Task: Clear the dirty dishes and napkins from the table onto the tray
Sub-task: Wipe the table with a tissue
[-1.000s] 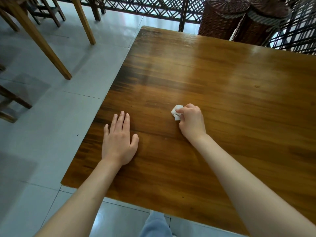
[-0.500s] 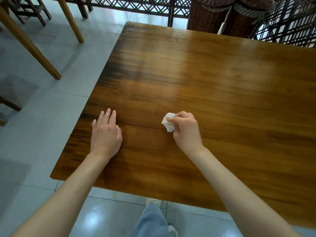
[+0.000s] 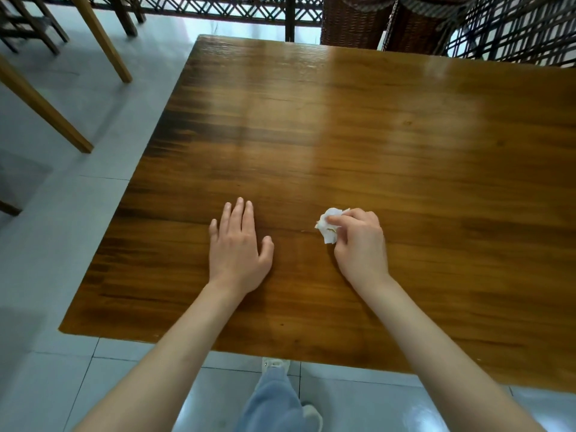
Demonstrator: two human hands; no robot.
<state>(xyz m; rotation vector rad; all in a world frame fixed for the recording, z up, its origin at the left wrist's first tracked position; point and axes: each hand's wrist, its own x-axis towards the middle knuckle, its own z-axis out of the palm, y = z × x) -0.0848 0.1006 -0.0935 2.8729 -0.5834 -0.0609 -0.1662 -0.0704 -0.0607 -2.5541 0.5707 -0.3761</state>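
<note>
One crumpled white napkin (image 3: 328, 226) sits toward the near-left part of the tabletop (image 3: 389, 145), pinched in the curled fingers of the right hand (image 3: 358, 241). The left hand (image 3: 237, 247) lies flat beside it, fingers straight, holding nothing. Best to keep the wad bunched tight when lifting, so no scrap drops — no tray or dishes are in view. Count: one napkin, two hands.

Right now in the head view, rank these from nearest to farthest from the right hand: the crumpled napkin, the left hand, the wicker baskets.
1. Crumpled napkin: pinched in the right hand itself, at its fingertips.
2. Left hand: lying flat on the table, off to the left.
3. Wicker baskets: beyond the table's far edge, at the top of the view.
</note>
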